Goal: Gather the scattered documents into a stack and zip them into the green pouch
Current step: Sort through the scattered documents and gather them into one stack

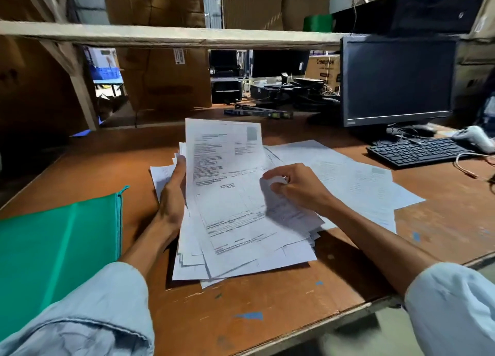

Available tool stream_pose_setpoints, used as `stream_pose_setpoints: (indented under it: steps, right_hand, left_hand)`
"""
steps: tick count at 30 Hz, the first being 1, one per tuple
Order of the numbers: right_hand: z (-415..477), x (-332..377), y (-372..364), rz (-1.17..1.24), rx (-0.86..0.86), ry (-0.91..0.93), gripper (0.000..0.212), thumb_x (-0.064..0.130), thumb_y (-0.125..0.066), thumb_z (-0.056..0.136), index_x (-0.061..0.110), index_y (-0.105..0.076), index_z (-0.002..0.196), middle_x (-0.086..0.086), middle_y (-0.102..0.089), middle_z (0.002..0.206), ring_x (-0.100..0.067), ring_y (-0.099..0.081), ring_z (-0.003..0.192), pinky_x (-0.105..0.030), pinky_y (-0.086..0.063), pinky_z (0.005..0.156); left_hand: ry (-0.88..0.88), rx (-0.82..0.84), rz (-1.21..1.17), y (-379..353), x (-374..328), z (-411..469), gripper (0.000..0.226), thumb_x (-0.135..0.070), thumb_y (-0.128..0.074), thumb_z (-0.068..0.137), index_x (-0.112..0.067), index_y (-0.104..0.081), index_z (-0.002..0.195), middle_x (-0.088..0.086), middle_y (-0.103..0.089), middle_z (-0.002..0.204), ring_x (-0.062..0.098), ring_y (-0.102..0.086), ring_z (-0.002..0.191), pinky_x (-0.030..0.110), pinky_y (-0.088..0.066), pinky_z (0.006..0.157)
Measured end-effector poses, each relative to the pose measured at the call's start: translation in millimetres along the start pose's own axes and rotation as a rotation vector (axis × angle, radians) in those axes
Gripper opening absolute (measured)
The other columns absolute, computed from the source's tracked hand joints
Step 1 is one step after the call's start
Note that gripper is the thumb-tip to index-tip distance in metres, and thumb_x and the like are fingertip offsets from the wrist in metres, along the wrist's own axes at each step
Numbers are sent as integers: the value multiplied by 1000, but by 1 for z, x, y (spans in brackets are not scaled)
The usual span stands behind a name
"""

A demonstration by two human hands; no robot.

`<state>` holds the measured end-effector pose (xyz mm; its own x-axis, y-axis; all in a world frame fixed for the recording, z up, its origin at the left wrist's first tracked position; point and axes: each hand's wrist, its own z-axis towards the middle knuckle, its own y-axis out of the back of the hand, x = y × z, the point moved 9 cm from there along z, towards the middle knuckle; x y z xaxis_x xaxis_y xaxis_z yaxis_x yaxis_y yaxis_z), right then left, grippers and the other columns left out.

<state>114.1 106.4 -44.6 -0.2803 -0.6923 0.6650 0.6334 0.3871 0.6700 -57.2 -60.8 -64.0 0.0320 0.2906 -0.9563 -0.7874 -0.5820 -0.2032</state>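
Documents (pixel 235 248) in 1 uneven stack lie on the brown table (pixel 267 315), straight ahead of the person, between 2 forearms that come in from pale blue sleeves at the near edge. Chips of blue show in the worn table top near that edge.

To the left of the stack, apart from it, the green pouch (pixel 53 248) lies flat. Its zip edge faces the stack and its zip pull (pixel 124 188) sticks out at the far corner. Whether the zip is done up cannot be told. The left sleeve (pixel 88 315) covers the pouch's near corner in this view.

The left hand (pixel 171 195) grips the stack by its left edge, thumb laid on the printed face, the other fingers hidden behind the paper. The far ends of the sheets are raised off the table while the near ends rest on it. The right hand (pixel 294 187), fingers curled, pinches a bent sheet (pixel 284 208) that lies over the right side of the stack. That sheet is blurred and its print cannot be read.

Beyond the right hand, loose sheets (pixel 356 181) lie flat and overlapping, spread toward the right. Farther right stands a black keyboard (pixel 417 152) with a white handheld device (pixel 474 137) at its right end, and behind them a dark monitor (pixel 396 79). Past the table's far edge a cardboard box (pixel 166 79) stands under a pale shelf board (pixel 160 35).
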Motion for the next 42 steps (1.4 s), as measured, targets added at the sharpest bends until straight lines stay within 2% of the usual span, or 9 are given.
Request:
stream_pose_setpoints:
  steps: [4, 6, 9, 17, 23, 27, 33, 38, 42]
  right_hand:
    - [0, -7, -7, -45, -37, -43, 30, 8, -66, 87, 16, -74, 115, 2, -71, 118, -6, -59, 97, -2, -38, 66]
    - [-4, -5, -13, -86, -24, -5, 28, 12, -66, 90, 17, -73, 116, 3, -70, 121, -6, -59, 101, 2, -34, 67]
    - [-10, 0, -18, -158, -45, 60, 24, 13, -66, 91, 15, -73, 114, 1, -70, 121, -12, -62, 106, 1, -33, 70]
    - [-12, 2, -21, -244, -36, 77, 20, 14, -69, 87, 19, -75, 105, -1, -70, 116, -16, -63, 105, 4, -31, 74]
    - [-12, -1, -20, -172, -30, 25, 32, 30, -64, 94, 21, -62, 125, -4, -63, 124, -21, -61, 102, -25, -41, 81]
    - [6, -36, 22, -117, -154, -93, 28, 33, -62, 95, 16, -64, 118, -2, -64, 116, -22, -64, 85, -33, -52, 77]
    - [50, -138, 90, -588, 0, -355, 49, 40, -63, 90, 15, -54, 132, -16, -57, 133, -35, -54, 119, -41, -45, 97]
    - [53, -210, 127, -721, 200, -577, 108, 86, -46, 60, 26, -32, 149, -19, -35, 152, -40, -33, 138, -55, -30, 112]
    - [47, -224, 140, -649, 178, -589, 90, 65, -65, 81, 14, -34, 147, -19, -39, 150, -38, -41, 133, -44, -36, 108]
  left_hand:
    - [78, 40, -70, 2, 9, 5, 49, -46, -37, 103, -14, -62, 130, 11, -70, 121, 28, -69, 107, 38, -59, 87]
    - [86, -61, 88, 14, 16, 11, 29, -20, -58, 98, -7, -66, 123, 11, -71, 117, 25, -69, 98, 23, -58, 78]
    - [72, -142, 202, 23, 21, 13, 31, 5, -58, 93, -6, -65, 121, 8, -70, 113, 12, -68, 83, 16, -55, 63]
    - [92, -132, 196, 23, 24, 14, 36, 3, -56, 95, -8, -62, 129, 4, -68, 119, 26, -68, 101, 29, -54, 80]
    - [99, -149, 234, 31, 27, 13, 31, 2, -59, 93, -18, -68, 114, -1, -72, 111, 26, -69, 104, 37, -56, 88]
    - [90, -148, 260, 30, 28, 17, 32, 5, -58, 91, -22, -69, 107, -5, -73, 105, 25, -69, 103, 45, -54, 95]
    - [64, -165, 235, 29, 26, 9, 33, 2, -58, 94, -21, -68, 115, -12, -74, 105, 10, -71, 95, 27, -55, 81]
    - [97, -167, 251, 26, 23, 5, 36, 0, -58, 95, -21, -66, 124, -13, -75, 108, 8, -71, 98, 26, -53, 83]
    - [81, -155, 272, 26, 22, 5, 38, 0, -57, 95, -16, -64, 129, -8, -73, 113, 11, -71, 98, 24, -55, 79]
